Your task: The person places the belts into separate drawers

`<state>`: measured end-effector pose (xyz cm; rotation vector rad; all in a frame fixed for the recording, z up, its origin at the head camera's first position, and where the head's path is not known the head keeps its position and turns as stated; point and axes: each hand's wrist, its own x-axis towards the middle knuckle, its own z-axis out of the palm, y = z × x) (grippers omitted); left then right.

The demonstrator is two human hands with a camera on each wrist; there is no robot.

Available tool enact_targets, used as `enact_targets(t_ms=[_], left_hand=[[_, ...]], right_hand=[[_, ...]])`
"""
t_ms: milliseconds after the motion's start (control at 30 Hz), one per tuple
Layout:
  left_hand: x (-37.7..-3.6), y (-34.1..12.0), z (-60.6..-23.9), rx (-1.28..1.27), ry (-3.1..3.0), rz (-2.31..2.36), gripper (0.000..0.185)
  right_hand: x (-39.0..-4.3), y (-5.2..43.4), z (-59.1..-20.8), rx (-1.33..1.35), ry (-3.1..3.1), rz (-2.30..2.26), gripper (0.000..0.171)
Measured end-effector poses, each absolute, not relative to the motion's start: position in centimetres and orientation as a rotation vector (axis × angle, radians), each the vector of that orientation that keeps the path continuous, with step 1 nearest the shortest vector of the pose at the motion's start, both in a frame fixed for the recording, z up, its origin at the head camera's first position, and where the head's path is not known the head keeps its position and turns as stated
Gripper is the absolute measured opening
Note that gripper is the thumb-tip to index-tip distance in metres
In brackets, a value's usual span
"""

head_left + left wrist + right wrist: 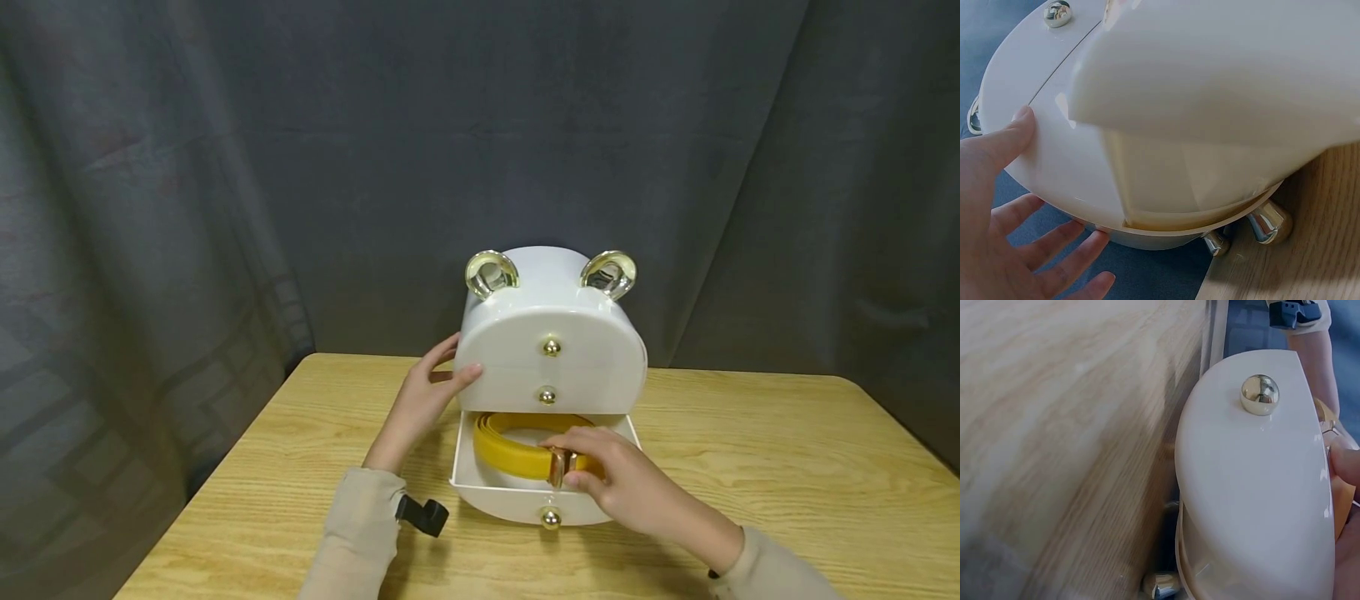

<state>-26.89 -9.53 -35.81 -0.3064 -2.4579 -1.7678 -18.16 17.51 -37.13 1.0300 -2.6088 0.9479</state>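
— Steadying the white drawer box [551,333] with the left hand [423,400]: fingers straight, thumb laid flat on the front panel's left edge, nothing clasped. Standing near the table's [787,467] far edge, about midway along it

— And the right hand [626,483]?

— Reaching into the pulled-out bottom drawer [517,498], fingers curled round the gold buckle [558,467] of a coiled yellow belt [517,450]. Pinching it, as far as the head view tells; mostly cropped out of the right wrist view, only a fingertip and a sliver of yellow at the frame's right edge

— Whereabouts is the belt, exactly?

— Lying rolled inside the bottom drawer, below the two shut drawers, filling much of the tray. Buckle towards the drawer's front wall, right of centre

— How far along, judging by this?

— Drawer already open, belt down in it and coiled, hand on the buckle. Probably near the end of stowing, or else just at the start of lifting out; cannot tell which from a single moment. Left either way: letting go or lifting clear, then pushing the drawer shut by its gold knob [551,518]

— Any brand or lettering?

— None readable. Plain glossy white front, three gold ball knobs, two gold-rimmed ear shapes [491,273] on top, chrome feet [1269,225] underneath. Black wrist mount [422,514] on the left sleeve, unmarked as far as visible
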Motion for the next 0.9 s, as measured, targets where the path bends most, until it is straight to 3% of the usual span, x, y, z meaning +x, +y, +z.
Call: enact_targets(t_ms=[533, 900], left_hand=[[-26.9, -9.5, -35.8, -0.312, -2.453, -1.766, 0.070], [-26.7, -9.5, -35.8, -0.311, -2.456, -1.766, 0.069]], right_hand=[[-19.4, 18.0, -37.3, 1.042, -2.666, 1.031, 0.041], [-20.2, 18.6, -37.2, 1.217, -2.662, 1.195, 0.038]])
